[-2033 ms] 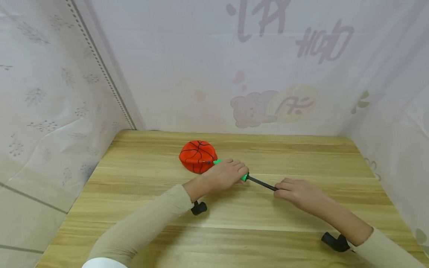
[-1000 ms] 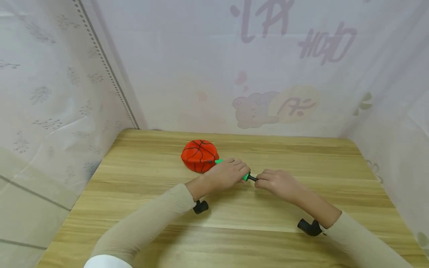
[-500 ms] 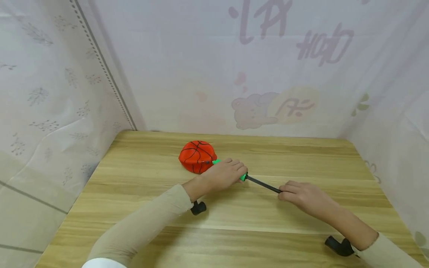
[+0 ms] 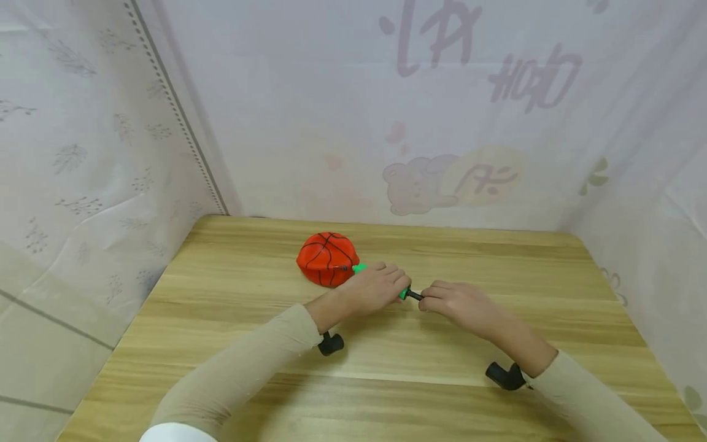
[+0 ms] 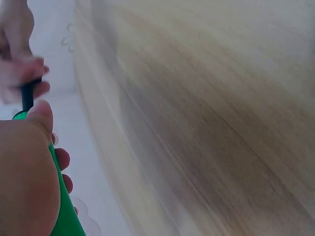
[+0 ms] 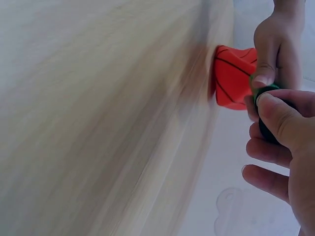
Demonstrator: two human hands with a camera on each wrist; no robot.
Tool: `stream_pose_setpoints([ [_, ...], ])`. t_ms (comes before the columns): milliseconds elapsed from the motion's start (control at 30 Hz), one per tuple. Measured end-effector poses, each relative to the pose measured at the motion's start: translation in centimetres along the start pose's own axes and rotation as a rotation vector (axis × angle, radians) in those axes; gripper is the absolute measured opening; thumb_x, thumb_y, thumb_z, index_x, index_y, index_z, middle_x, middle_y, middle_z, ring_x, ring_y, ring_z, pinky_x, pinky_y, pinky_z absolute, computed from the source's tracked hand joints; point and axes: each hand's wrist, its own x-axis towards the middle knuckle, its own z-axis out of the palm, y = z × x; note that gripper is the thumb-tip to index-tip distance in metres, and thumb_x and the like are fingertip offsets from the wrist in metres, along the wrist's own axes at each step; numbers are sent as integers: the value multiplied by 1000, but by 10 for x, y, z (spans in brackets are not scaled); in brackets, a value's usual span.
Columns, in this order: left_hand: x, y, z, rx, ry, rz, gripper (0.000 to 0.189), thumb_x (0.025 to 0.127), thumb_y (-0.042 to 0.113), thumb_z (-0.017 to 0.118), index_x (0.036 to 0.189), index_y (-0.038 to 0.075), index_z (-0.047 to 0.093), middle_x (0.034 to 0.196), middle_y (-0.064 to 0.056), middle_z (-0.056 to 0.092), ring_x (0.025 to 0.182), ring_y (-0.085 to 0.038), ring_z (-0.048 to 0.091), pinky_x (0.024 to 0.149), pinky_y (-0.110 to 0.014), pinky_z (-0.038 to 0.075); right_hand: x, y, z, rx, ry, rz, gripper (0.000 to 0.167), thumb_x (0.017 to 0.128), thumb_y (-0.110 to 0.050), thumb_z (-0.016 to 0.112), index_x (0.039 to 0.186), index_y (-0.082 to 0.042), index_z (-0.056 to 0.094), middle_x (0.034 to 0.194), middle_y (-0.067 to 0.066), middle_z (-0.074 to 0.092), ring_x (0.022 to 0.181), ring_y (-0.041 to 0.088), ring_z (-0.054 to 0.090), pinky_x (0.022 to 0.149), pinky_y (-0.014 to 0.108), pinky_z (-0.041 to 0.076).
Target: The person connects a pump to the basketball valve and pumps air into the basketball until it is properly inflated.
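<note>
A red, partly collapsed toy basketball (image 4: 328, 259) with black lines rests on the table, its side dented. The nozzle end of a green hand pump (image 4: 359, 268) meets the ball's right side. My left hand (image 4: 374, 288) grips the green barrel, fingers wrapped over it. To the right, my right hand (image 4: 464, 305) holds the pump's black handle (image 6: 268, 132) between thumb and fingers. Only a short stretch of black rod (image 4: 415, 295) shows between the two hands. From the right wrist, the ball (image 6: 230, 78) appears behind both hands. Where the nozzle enters the ball is hard to make out.
The wood-grain table (image 4: 342, 408) extends around the hands. Pale printed curtains (image 4: 309, 110) enclose it at the back and sides. A black wrist mount sits under each forearm, the left one (image 4: 331, 344) and the right one (image 4: 504, 376).
My right hand has moved in and out along the pump, last coming left toward my left hand, so the exposed rod is shorter. My left hand and the ball hold nearly still.
</note>
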Motion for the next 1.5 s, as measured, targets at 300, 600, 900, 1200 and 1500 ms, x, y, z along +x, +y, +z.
stream_pose_setpoints([
  [300,-3,-1,-1,-31,-5,2,30,106,39,51,121,14,54,114,5,59,100,-12,51,88,-25,41,5,-2,4,-8,31,3,23,80,1,77,97,-12,70,98,-1,70,87,13,65,71,22,53],
  [600,-3,-2,0,-10,-3,22,31,106,39,51,124,14,54,117,4,61,104,-13,54,90,-27,43,-37,-12,-17,-26,78,-19,48,112,-23,24,98,-13,68,98,0,69,84,14,64,69,24,54],
  [900,-3,-4,-2,-52,-25,5,34,106,39,52,126,12,55,122,3,62,109,-14,54,95,-28,43,-56,-16,-29,-28,77,13,49,113,-22,23,98,-16,70,100,-3,69,87,11,64,70,20,54],
  [1200,1,-1,-3,-17,-29,-14,33,107,40,50,124,13,54,118,3,60,105,-13,52,91,-26,43,-26,-6,-15,-27,15,-2,37,112,-19,33,101,-14,68,103,-3,68,90,12,64,73,23,55],
  [1500,1,1,-2,-13,-35,-11,30,107,39,48,122,13,55,116,4,60,103,-13,51,88,-25,41,7,1,3,-14,-17,13,27,81,2,78,100,-13,68,102,-2,70,92,13,64,71,22,53],
])
